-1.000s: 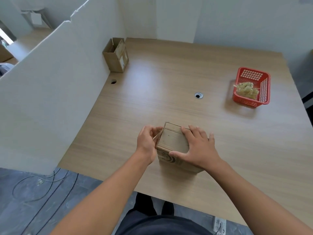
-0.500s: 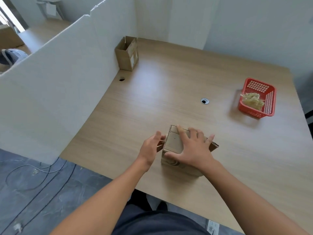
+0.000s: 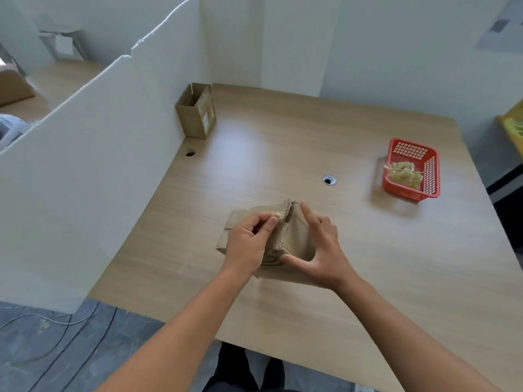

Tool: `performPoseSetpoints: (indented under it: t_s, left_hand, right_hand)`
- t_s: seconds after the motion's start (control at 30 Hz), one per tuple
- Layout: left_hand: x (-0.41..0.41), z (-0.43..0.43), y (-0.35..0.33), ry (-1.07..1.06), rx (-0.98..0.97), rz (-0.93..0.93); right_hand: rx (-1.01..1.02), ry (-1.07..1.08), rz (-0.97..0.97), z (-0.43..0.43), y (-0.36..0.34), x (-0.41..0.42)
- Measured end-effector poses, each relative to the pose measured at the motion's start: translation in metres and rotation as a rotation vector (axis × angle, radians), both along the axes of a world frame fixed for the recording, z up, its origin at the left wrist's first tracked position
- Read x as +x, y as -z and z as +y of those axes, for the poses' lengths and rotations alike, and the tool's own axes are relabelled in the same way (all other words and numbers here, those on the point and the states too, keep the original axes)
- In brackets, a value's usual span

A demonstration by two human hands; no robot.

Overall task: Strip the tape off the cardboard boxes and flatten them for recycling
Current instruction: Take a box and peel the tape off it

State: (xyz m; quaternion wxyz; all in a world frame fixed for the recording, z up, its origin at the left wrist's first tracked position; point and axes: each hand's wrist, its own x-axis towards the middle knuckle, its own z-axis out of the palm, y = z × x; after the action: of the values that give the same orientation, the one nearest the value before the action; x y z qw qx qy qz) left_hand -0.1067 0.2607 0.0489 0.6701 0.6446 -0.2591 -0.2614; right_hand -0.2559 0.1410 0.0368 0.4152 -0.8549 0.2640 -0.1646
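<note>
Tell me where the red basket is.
In the head view, the red basket sits far right on the table, right of the round cable hole, with a wad of tape inside.

I'm at an office desk [image 3: 311,131]. White partitions [image 3: 85,179] stand left of my left hand [image 3: 246,244]; a cable grommet [image 3: 329,180] lies beyond my right hand [image 3: 322,250].

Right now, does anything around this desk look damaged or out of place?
The white partition on the left has a jagged, broken top edge. The held cardboard box is bent out of square, which suits flattening it.
</note>
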Motion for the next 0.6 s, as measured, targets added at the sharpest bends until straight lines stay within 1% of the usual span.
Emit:
performPoseSetpoints:
  t_s: [0.07, 0.13, 0.2, 0.27, 0.3, 0.4, 0.47, 0.6]
  left_hand:
    - [0.002, 0.0, -0.001, 0.005, 0.071, -0.147]
    - [-0.003, 0.005, 0.005, 0.044, 0.156, -0.238]
    - [-0.011, 0.01, 0.013, 0.095, 0.222, -0.308]
    - [-0.019, 0.01, 0.02, 0.192, 0.264, -0.333]
    - [-0.024, 0.009, 0.023, 0.245, 0.28, -0.378]
    - [-0.04, 0.005, 0.033, 0.335, 0.355, -0.607]
    - [-0.046, 0.005, 0.039, 0.344, 0.405, -0.656]
    - [-0.048, 0.006, 0.044, 0.297, 0.411, -0.723]
  right_hand:
    - [0.082, -0.041, 0.009, 0.0, 0.007, -0.002]
    - [0.119, -0.098, 0.066, 0.001, 0.017, -0.01]
    - [0.138, -0.118, 0.107, 0.003, 0.028, -0.023]
    - [0.173, -0.113, 0.115, 0.006, 0.041, -0.038]
    - [0.182, -0.107, 0.114, 0.008, 0.048, -0.045]
    - [0.144, -0.091, 0.131, 0.016, 0.063, -0.059]
    - [0.115, -0.075, 0.115, 0.021, 0.071, -0.063]
    - [0.091, -0.022, 0.048, 0.029, 0.08, -0.066]
